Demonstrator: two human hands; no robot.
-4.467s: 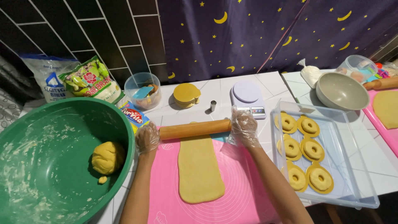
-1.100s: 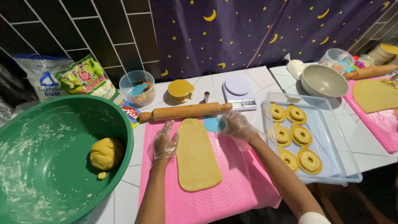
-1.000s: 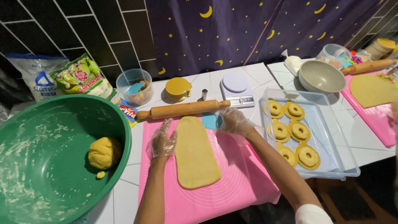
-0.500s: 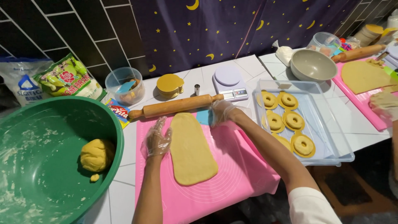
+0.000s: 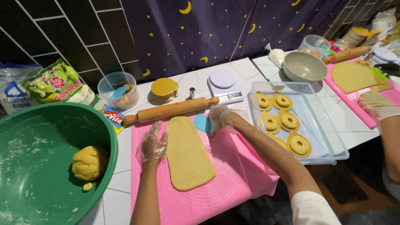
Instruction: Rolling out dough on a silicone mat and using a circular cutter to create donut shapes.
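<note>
The left hand [image 5: 152,143] rests open beside the rolled dough sheet [image 5: 188,152]. The right hand [image 5: 218,118] curls on a blue cutter [image 5: 201,123]; lifting it clear avoids denting the dough edge.

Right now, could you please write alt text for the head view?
A gloved left hand rests beside a rolled yellow dough sheet on a pink mat, while the right hand touches a blue cutter. A rolling pin lies behind them.
</note>
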